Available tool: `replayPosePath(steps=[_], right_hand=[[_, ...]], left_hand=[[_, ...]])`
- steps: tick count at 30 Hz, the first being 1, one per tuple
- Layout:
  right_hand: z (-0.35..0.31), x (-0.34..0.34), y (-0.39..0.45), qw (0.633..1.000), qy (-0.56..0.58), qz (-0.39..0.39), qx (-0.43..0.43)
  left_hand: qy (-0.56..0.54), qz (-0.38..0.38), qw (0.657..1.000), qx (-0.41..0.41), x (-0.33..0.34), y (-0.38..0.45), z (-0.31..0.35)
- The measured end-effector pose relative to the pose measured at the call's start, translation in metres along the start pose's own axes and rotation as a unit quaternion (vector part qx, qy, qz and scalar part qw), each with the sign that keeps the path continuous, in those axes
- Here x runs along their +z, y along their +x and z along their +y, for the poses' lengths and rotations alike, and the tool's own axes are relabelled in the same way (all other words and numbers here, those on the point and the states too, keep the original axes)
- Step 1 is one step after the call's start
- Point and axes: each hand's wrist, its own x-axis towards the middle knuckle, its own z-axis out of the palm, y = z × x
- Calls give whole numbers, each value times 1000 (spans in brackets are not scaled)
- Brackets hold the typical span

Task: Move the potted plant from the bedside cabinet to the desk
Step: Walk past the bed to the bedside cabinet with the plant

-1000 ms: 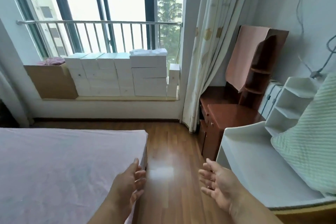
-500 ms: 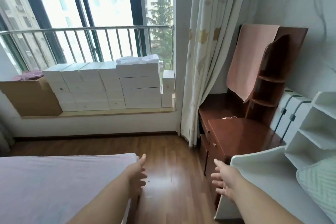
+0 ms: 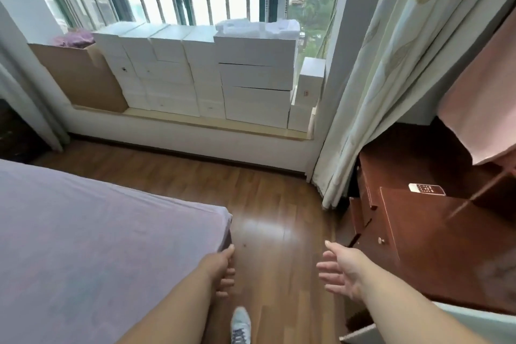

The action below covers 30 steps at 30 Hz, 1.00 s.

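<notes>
Bed (image 3: 97, 232) fills the left, wooden floor (image 3: 259, 204) the aisle, and a dark wooden cabinet (image 3: 435, 243) stands right, its surface bearing only a small remote (image 3: 426, 189). Left hand (image 3: 222, 268) and right hand (image 3: 342, 271) hang open and empty, apparently mid-walk. No potted plant is in view.
</notes>
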Motion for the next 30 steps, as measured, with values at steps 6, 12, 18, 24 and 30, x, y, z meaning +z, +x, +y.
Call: replayPosePath(steps=[6,12,18,24,30], right_hand=[[-94,36,82,1000,5,14,24],[-223,59,135,998,54,1,-20],[-311,60,193,995,86,-16,-36],[-419,63,278,997,54,-12,-51],[-535,127,339,994,-15,-69,-78]], left_hand=[[-17,0,1000,-23,-10,87,90],[-90,-8,995,31,-16,150,251],[-97,-14,992,84,-1,210,371],[-148,37,987,49,4,287,431],[-236,75,967,57,-3,316,508]])
